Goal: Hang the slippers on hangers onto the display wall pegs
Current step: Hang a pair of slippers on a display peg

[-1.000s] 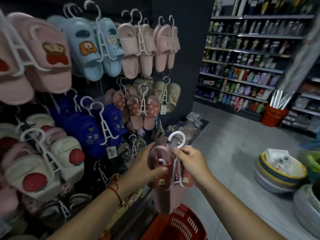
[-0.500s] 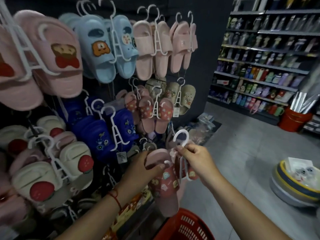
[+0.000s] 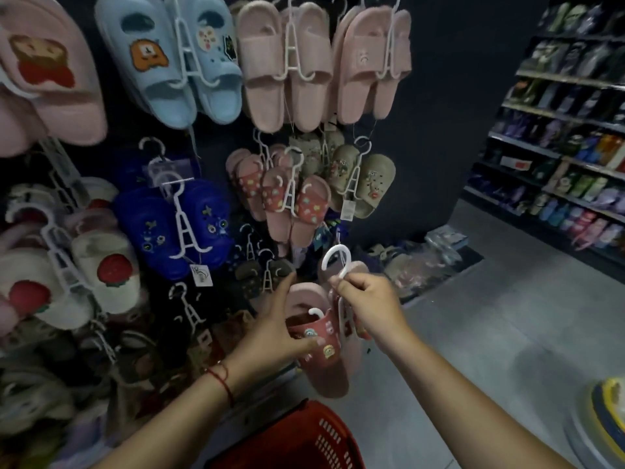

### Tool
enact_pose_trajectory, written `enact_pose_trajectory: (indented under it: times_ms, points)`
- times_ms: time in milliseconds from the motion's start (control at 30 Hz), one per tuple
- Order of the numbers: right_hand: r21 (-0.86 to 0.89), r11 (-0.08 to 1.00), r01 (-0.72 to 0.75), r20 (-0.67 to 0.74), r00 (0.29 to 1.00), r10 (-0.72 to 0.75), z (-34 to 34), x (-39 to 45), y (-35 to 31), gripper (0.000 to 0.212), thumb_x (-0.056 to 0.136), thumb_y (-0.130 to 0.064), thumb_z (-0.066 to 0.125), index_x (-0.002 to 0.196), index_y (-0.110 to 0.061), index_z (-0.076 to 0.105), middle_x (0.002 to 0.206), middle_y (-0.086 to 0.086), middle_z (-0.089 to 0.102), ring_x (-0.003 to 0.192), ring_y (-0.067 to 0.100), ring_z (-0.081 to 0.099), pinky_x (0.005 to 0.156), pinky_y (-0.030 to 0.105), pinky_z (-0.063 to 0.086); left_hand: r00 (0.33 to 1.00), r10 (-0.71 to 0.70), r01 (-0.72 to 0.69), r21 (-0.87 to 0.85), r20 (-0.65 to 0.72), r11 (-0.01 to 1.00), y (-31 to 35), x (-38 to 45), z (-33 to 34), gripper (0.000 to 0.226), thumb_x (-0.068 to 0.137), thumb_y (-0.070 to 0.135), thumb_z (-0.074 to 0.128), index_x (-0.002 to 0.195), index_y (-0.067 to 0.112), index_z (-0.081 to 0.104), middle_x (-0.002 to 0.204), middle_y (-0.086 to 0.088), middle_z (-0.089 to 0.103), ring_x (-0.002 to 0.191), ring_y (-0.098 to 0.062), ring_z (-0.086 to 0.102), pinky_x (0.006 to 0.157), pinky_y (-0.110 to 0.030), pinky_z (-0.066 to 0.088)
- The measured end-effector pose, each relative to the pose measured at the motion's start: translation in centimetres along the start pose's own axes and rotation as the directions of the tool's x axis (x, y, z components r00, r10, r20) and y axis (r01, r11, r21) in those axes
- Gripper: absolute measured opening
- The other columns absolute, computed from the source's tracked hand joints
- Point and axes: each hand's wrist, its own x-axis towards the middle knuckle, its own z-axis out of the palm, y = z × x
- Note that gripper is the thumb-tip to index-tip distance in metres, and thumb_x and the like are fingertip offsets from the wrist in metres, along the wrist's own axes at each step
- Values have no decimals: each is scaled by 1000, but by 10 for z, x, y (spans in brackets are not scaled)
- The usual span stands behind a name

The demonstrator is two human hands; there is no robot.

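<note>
We find the pink slippers point(image 3: 319, 346) held off the display wall point(image 3: 436, 106), low before it and above the red basket point(image 3: 297, 438). The right hand point(image 3: 370, 304) pinches the white hanger point(image 3: 338, 265) below its hook. The left hand point(image 3: 274, 328) has its grip clamped around one slipper's strap.

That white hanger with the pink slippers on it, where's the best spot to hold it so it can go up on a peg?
Probably the straight neck just under the hook, pinched from the right side, as the right hand does now. That leaves the white hanger's open curve free to catch a peg. The left hand steadies the pink slippers hanging below.
</note>
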Motion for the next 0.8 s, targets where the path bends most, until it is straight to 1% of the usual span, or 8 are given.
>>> enact_pose_trajectory:
  times_ms: [133,233,300,400,500,600,667,800]
  points:
    - [-25,999,25,53,998,-23,-18,5,-1,50,93,-28,70,56,0,49,45,-4,37,46,6,36,47,22,28,993,-45,50,41,-105,998,10,-7,16,119,71,44,87,151,56,-1,155,2,24,135,-17,42,109,-33,44]
    - [-31,995,91,49,995,-89,-21,16,-8,54,91,-27,71,55,4,47,55,20,40,50,10,40,53,31,30,981,-58,69,56,-183,996,16,-3,12,117,70,48,86,151,56,2,150,3,27,129,-15,46,103,-29,46]
    - [-17,994,105,53,993,-104,-21,25,-14,54,91,-30,71,58,5,47,58,26,43,50,13,41,52,34,31,975,-49,66,70,-215,995,21,3,6,116,69,50,85,152,56,3,148,4,28,124,-13,46,99,-27,45]
    - [-36,994,106,32,994,-104,-19,41,-20,53,91,-35,71,62,4,50,62,25,48,53,20,45,56,45,42,976,-22,41,88,-215,995,28,15,-5,114,72,50,82,152,55,1,150,4,28,121,-10,44,95,-27,46]
    - [-64,994,89,6,996,-89,-14,60,-29,49,91,-38,69,63,0,56,66,14,53,56,18,50,62,46,46,978,4,21,118,-206,993,34,30,-17,115,74,50,82,153,53,-1,154,4,25,119,-6,38,94,-25,44]
    - [-72,991,109,14,994,-108,-7,80,-41,52,93,-35,68,58,-3,46,59,4,41,52,14,40,56,37,34,978,30,-5,125,-205,992,36,50,-33,116,75,48,82,154,52,-3,158,5,23,130,-13,41,101,-31,47]
    - [-75,991,112,12,994,-112,-2,95,-48,54,94,-33,67,61,1,41,56,3,35,51,14,34,56,32,28,979,56,-29,139,-195,990,34,64,-45,116,76,50,81,154,51,-5,158,5,24,134,-17,42,101,-32,47]
    - [-30,994,101,23,995,-100,7,129,-58,53,95,-32,66,61,-1,40,56,10,31,49,17,31,55,33,25,976,98,-63,179,-195,982,32,96,-65,113,76,55,79,150,55,-6,152,3,28,114,-9,43,92,-33,50]
